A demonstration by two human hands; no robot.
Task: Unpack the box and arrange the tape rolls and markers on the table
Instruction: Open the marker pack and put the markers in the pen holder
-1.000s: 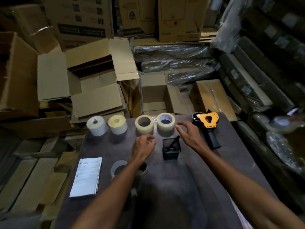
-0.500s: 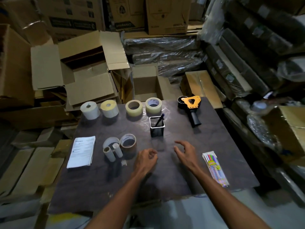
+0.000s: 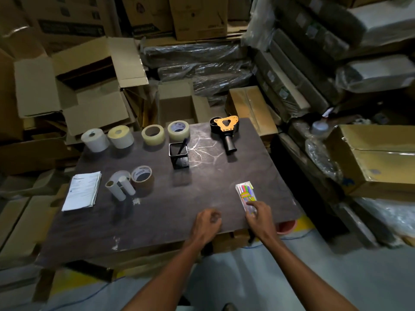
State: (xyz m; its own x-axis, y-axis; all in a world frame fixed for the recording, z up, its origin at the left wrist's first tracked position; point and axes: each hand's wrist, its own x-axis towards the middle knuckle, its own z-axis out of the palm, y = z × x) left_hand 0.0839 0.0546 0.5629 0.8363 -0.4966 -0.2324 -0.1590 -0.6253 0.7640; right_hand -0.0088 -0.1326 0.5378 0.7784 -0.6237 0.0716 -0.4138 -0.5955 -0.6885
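Note:
Several rolls line the far edge of the dark table (image 3: 170, 212): a white label roll (image 3: 94, 140), a yellowish label roll (image 3: 120, 137), a clear tape roll (image 3: 153, 134) and another tape roll (image 3: 179, 130). A brown tape roll (image 3: 142, 177) and two cardboard cores (image 3: 120, 188) sit mid-left. A packet of coloured markers (image 3: 245, 193) lies near the front right. My right hand (image 3: 259, 217) rests its fingers on the packet's near end. My left hand (image 3: 206, 224) hovers beside it, fingers curled, holding nothing.
A black mesh pen holder (image 3: 179, 155) with one pen stands mid-table. An orange and black tape dispenser (image 3: 226, 129) lies at the back right. A stack of papers (image 3: 82, 191) lies at the left. Open cardboard boxes (image 3: 175, 104) and wrapped bundles crowd behind and to the right.
Both hands drew back from the tape rolls toward the table's front edge. My right hand then moved right onto the marker packet. The view widened as my head pulled back.

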